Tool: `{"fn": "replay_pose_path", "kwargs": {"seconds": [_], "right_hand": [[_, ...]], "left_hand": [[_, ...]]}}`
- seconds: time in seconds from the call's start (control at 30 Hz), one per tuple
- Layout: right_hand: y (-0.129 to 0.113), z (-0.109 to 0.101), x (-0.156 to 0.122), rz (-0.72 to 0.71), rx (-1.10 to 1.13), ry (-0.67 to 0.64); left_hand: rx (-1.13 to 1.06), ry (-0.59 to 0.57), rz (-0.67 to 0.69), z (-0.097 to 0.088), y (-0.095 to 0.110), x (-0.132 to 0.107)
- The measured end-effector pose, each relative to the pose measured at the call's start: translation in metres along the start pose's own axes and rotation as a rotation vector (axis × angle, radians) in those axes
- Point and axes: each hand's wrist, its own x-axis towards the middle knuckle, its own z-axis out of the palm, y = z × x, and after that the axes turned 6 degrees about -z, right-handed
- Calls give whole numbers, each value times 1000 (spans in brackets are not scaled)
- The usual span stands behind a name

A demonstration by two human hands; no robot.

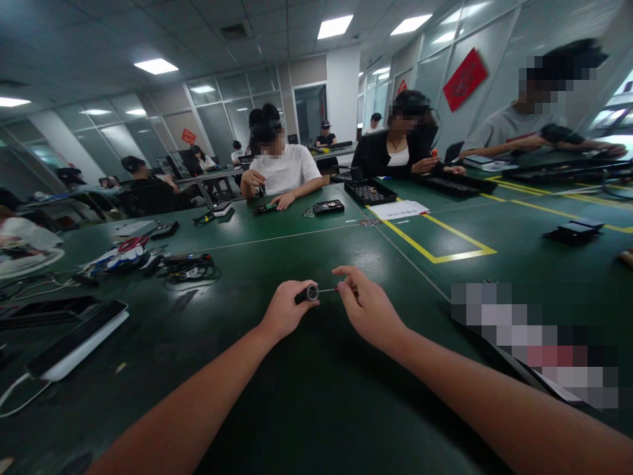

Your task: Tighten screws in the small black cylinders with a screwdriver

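My left hand (285, 309) is closed around a small black cylinder with a round, metal-rimmed end, which looks like a flashlight (311, 293). Its round end is turned towards me and slightly to the right. Between the thumb and fingers of my right hand (368, 307) is a thin screwdriver (327, 290), its handle mostly hidden and a bit of red showing at the fingers. The screwdriver's metal shaft points left, its tip at the flashlight's rim; whether it touches I cannot tell. Both hands are held above the green table (316, 409).
Cables (190, 267) and a white-and-black device (79, 336) lie on the left. A blurred-out sheet (534, 343) is at right, near my forearm. Across the table, a person in white (287, 165) handles a circuit board; black trays (370, 192) and a yellow tape outline (465, 255) lie farther right.
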Motion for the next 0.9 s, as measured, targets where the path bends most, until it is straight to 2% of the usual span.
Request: {"fn": "replay_pose_path", "kwargs": {"seconds": [0.17, 0.27, 0.37, 0.7, 0.9], "right_hand": [[-1, -1, 1, 42, 26, -30], [1, -1, 3, 76, -19, -65], [2, 1, 4, 72, -73, -66], [-5, 5, -4, 10, -37, -110], [0, 3, 0, 66, -35, -31]], "left_hand": [[-15, 19, -18, 0, -1, -1], [-52, 71, -51, 1, -5, -1], [-75, 111, -75, 2, -7, 0], [-94, 117, -107, 0, -2, 1], [-55, 85, -76, 0, -1, 0]]}}
